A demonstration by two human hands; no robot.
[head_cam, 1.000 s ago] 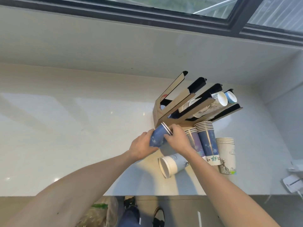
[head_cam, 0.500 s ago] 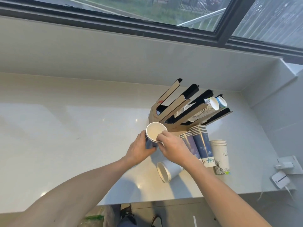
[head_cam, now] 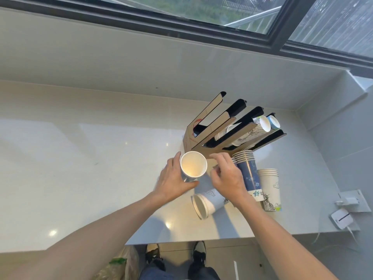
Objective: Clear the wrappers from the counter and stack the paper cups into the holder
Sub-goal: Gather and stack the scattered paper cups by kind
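My left hand (head_cam: pixel 173 181) grips a small stack of paper cups (head_cam: pixel 193 164) held upright, its white mouth facing me, just in front of the cardboard cup holder (head_cam: pixel 210 136). My right hand (head_cam: pixel 227 174) hovers beside the stack with fingers apart, off the rim. The holder's right slots carry white cups (head_cam: pixel 260 126). An upside-down blue cup stack (head_cam: pixel 248 170) and a white cup stack (head_cam: pixel 269 186) stand right of my right hand. Another cup stack (head_cam: pixel 205 203) lies on its side below my hands.
The pale counter (head_cam: pixel 80 162) stretches wide to the left. A wall socket with a white charger (head_cam: pixel 349 203) and a small white device (head_cam: pixel 342 219) sit at the right edge. A plastic bag (head_cam: pixel 117 265) and my shoes show below the counter's front edge.
The blue cup stack went from tilted toward the holder to upright with its mouth facing me. My right hand has let go of its rim and opened. The view has moved closer.
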